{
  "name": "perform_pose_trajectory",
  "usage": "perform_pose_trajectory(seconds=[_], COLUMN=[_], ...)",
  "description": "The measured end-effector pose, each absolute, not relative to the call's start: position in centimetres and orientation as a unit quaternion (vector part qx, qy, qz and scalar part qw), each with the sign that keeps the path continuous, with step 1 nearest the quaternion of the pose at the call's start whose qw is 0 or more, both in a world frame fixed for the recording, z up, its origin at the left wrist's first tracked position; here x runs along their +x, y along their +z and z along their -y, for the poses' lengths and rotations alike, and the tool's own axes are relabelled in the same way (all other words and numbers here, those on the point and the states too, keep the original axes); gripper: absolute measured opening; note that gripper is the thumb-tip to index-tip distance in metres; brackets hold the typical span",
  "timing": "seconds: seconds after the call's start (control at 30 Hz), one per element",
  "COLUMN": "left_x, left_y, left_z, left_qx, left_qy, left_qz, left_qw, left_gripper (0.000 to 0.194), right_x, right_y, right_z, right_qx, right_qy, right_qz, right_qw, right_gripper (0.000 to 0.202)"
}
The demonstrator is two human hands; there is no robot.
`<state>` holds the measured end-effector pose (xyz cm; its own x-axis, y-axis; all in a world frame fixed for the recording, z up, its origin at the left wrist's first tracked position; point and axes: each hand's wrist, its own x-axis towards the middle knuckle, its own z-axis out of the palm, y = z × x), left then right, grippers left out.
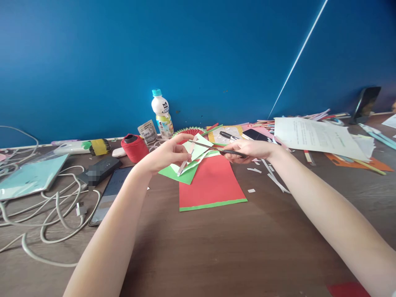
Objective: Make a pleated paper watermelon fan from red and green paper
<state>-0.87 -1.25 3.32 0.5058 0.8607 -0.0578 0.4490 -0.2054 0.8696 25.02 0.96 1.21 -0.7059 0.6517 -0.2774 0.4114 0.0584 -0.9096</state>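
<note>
My left hand [173, 152] pinches a narrow pale paper strip [182, 168], which slants down from the fingertips. In my right hand [243, 149] is a pair of scissors [213, 148] with black handles, its blades pointing left at the strip's upper part. Whether the blades touch the strip, I cannot tell. Under the hands lie pale green paper pieces [202, 143] and a green sheet [185, 176]. They partly cover a red sheet [210, 181] that has a green band along its near edge.
Behind the hands stands a white bottle [161, 113] with a teal cap. A red roll [134, 147], a dark phone [113, 189] and tangled white cables [58, 202] lie leftward. Paper scraps [276, 181], a black marker [228, 135] and a printed sheet [315, 138] are rightward.
</note>
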Motion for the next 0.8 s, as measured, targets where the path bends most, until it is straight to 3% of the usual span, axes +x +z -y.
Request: perform_pose_trajectory(seconds=[0.5, 0.8], left_x=[-1.02, -1.09], left_y=[3.36, 3.33], left_z=[1.14, 1.15], left_qx=[0.730, 0.725], left_qy=[0.236, 0.242], left_qz=[-0.416, -0.399], left_qw=[0.488, 0.507], left_gripper=[0.046, 0.042], right_x=[25.11, 25.47], right_y=[1.23, 0.78], right_z=[-1.12, -1.47], right_qx=[-0.362, -0.308], right_qy=[0.597, 0.642], right_qz=[0.709, 0.698], right_qw=[0.102, 0.080], right_gripper=[0.021, 0.026])
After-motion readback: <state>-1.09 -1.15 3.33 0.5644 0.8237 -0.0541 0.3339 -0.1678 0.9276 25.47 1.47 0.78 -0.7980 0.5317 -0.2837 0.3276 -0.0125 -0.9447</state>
